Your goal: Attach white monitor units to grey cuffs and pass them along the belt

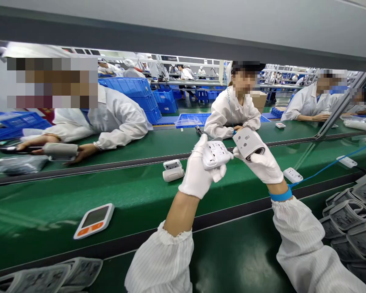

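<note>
Both of my hands wear white gloves and are raised over the green conveyor belt [134,195]. My left hand [198,171] is closed around a small white plastic monitor unit [216,154], whose face with dark slots and markings is turned up. My right hand [262,162], a blue strap at its wrist, grips a rolled grey blood pressure cuff [248,142] with printed marks on its outside. The monitor unit and the cuff are held close together, apart from each other. On the belt left of my hands lies a unit with a grey cuff [173,171].
A white monitor with orange buttons [94,220] lies on the belt. White units [293,175] rest to the right. Rolled cuffs are piled at right [354,215] and lower left [55,276]. Co-workers sit opposite; one handles a grey cuff [61,151]. A blue cord runs from my right wrist.
</note>
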A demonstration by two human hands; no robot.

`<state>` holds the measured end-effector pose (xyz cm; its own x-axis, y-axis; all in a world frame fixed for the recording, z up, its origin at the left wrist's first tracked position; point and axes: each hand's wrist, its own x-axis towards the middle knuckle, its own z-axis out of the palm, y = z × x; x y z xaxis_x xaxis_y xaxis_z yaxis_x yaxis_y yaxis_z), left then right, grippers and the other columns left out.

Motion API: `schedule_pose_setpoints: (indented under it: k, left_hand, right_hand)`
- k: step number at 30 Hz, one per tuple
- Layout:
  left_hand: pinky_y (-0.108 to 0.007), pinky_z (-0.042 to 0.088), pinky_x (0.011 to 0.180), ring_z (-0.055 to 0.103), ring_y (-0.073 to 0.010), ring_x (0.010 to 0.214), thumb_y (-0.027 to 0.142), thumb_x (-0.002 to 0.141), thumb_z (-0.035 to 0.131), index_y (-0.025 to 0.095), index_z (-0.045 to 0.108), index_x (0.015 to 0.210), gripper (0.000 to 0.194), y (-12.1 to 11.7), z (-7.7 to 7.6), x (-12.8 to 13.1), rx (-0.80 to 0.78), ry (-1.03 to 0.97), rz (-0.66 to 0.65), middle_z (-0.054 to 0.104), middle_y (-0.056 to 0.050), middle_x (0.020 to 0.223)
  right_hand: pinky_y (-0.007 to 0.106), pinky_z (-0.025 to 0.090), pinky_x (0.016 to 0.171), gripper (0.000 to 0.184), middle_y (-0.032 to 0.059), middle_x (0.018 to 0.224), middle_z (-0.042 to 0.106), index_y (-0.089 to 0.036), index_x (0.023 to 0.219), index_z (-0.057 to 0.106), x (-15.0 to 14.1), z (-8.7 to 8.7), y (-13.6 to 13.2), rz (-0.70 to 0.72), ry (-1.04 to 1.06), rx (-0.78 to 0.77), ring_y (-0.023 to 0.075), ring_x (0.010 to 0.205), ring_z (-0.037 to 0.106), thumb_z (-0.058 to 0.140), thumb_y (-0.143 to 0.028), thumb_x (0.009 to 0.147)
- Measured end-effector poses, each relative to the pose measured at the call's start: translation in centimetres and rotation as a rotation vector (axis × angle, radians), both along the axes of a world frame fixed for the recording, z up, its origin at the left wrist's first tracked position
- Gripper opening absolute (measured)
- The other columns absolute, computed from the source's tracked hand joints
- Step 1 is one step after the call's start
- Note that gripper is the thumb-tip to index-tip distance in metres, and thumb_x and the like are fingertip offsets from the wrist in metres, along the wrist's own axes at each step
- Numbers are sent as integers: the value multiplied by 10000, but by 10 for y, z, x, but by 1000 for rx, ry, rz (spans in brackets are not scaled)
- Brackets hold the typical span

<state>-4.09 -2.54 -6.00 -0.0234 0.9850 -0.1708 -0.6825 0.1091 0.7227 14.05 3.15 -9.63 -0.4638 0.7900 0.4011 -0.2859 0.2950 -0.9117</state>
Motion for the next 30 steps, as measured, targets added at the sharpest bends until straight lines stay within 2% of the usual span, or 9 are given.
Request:
schedule_pose_setpoints:
  k: [3,6,9,11,17,21,24,30]
  left_hand:
    - [-259,341,277,568,-182,361,791,960,410,134,658,1087,714,-4,-2,-2,90,74,-160,688,-98,710]
    - [-265,311,254,523,-174,314,918,876,354,122,683,1010,872,-8,-6,-3,173,199,-269,647,-87,619]
    - [-243,326,269,528,-157,324,959,837,353,124,703,998,920,-13,-9,-3,207,341,-257,621,-65,577]
    - [-238,332,274,531,-155,327,958,841,342,128,711,1017,925,-15,-10,-3,205,392,-229,610,-55,561]
    - [-238,336,277,522,-159,325,974,820,341,137,717,967,930,-15,-12,-2,216,460,-192,525,-21,477]
    - [-242,339,275,518,-152,310,986,812,325,144,709,918,931,-11,-16,-1,197,488,-177,577,-42,502]
    - [-249,336,269,512,-160,298,1004,796,300,160,679,825,925,-7,-18,-1,170,511,-167,557,-43,472]
    - [-248,314,274,503,-154,299,1001,792,323,190,596,667,865,-5,-22,-5,161,539,-152,506,-42,445]
  right_hand:
    - [567,512,1128,1175,176,1625,446,-266,1617,281,1,-3,2,-41,-28,94,379,1401,555,877,-633,674]
    - [535,417,1231,1113,168,1655,412,-223,1573,389,1,-2,1,-126,-104,255,367,1514,441,917,-606,671]
    - [518,328,1292,1080,158,1640,444,-188,1544,468,2,2,-3,-198,-210,407,363,1547,396,935,-590,657]
    - [519,330,1291,1057,153,1613,485,-182,1542,490,3,4,-6,-228,-284,451,366,1532,423,933,-567,663]
    - [468,446,1225,1007,120,1495,616,-193,1535,511,4,5,-8,-246,-384,492,337,1401,580,944,-464,666]
    - [460,425,1240,1003,122,1517,595,-187,1535,514,1,1,-5,-255,-374,487,340,1436,547,939,-490,679]
    - [458,393,1261,1013,125,1543,571,-183,1543,508,0,-2,-4,-264,-372,480,343,1467,515,938,-498,682]
    - [406,427,1232,984,101,1528,591,-199,1572,477,-3,-2,-7,-263,-443,444,309,1429,562,912,-458,728]
